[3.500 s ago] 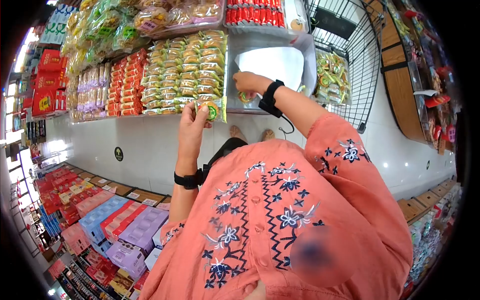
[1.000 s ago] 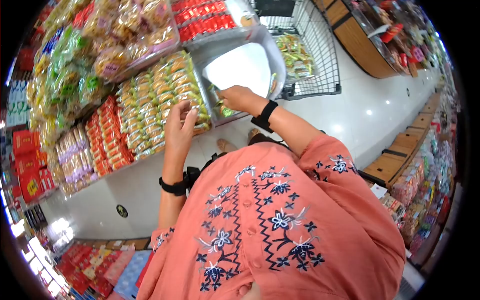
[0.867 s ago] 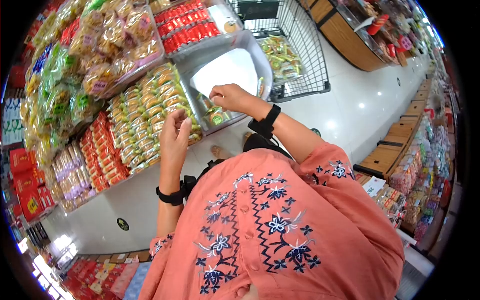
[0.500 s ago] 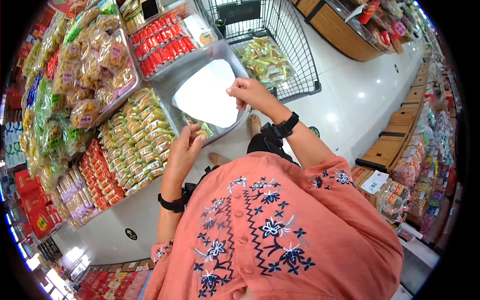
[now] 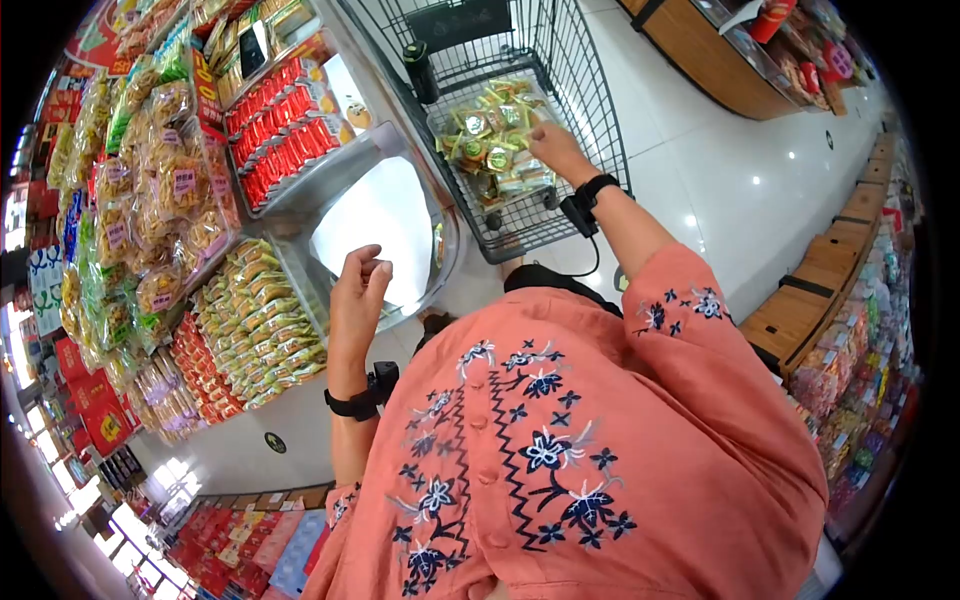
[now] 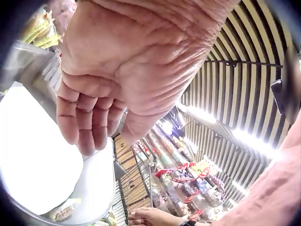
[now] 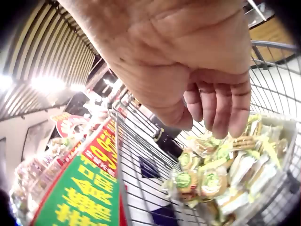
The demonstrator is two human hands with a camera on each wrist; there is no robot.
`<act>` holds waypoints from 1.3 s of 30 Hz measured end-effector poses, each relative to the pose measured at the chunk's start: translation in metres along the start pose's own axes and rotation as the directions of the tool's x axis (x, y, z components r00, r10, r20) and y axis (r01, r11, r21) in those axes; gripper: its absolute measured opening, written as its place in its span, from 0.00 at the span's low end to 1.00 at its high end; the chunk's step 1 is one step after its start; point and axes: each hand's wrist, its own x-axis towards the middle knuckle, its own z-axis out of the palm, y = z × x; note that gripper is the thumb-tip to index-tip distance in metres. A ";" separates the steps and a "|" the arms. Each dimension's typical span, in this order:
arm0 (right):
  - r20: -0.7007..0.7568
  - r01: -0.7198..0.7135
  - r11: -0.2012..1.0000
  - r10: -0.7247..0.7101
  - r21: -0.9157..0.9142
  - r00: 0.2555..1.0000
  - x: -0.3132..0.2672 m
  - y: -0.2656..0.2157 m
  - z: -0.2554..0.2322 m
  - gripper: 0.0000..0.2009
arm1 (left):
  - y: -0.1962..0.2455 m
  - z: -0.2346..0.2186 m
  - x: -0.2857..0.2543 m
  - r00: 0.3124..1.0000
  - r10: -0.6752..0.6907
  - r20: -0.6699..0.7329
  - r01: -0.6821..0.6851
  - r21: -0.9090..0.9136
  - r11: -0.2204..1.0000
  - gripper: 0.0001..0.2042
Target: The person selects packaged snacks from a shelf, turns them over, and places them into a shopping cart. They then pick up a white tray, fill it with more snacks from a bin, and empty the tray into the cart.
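Note:
My right hand hangs over the shopping cart, just above a heap of small clear-wrapped cakes with green and yellow markings. In the right wrist view its fingers are loosely bent, with nothing between them. The heap lies in a clear plastic tray. Over the near side of a grey display bin is my left hand, its relaxed fingers holding nothing. A white sheet covers much of the bin's floor. One wrapped cake shows beside the sheet.
Left of the bin stand rows of yellow-green wrapped cakes. Red packets fill a compartment behind it. A dark bottle stands in the cart's corner. A wooden counter is at the far right.
The right hand has moved from over the bin to over the cart. The left hand has withdrawn from a packet in the bin. The view has shifted toward the cart.

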 end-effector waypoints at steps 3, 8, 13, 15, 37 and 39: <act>0.044 -0.002 0.985 0.010 -0.174 0.999 0.026 0.026 0.002 0.18 | 0.012 0.016 0.002 0.999 -0.035 -0.037 0.035 -0.013 0.999 0.18; 0.075 0.010 0.930 0.019 -0.367 0.997 0.052 0.052 0.023 0.23 | 0.013 0.035 0.005 0.988 -0.129 -0.086 0.120 -0.100 0.988 0.17; 0.200 0.016 0.893 0.083 -0.449 0.976 0.064 0.063 0.035 0.27 | 0.006 0.030 0.002 0.982 -0.170 -0.088 0.166 -0.050 0.985 0.18; 0.205 0.074 0.861 0.035 -0.502 0.978 0.068 0.069 0.043 0.25 | 0.003 0.025 0.003 0.980 -0.186 -0.073 0.184 -0.036 0.982 0.19; 0.525 -0.271 0.598 -0.302 0.754 0.796 -0.019 -0.146 -0.040 0.16 | 0.065 0.039 0.070 0.998 -0.034 -0.053 0.007 -0.438 0.899 0.21; 0.539 -0.291 0.578 -0.319 0.762 0.779 -0.030 -0.163 -0.036 0.16 | 0.070 0.038 0.072 0.998 -0.050 -0.044 0.021 -0.503 0.864 0.21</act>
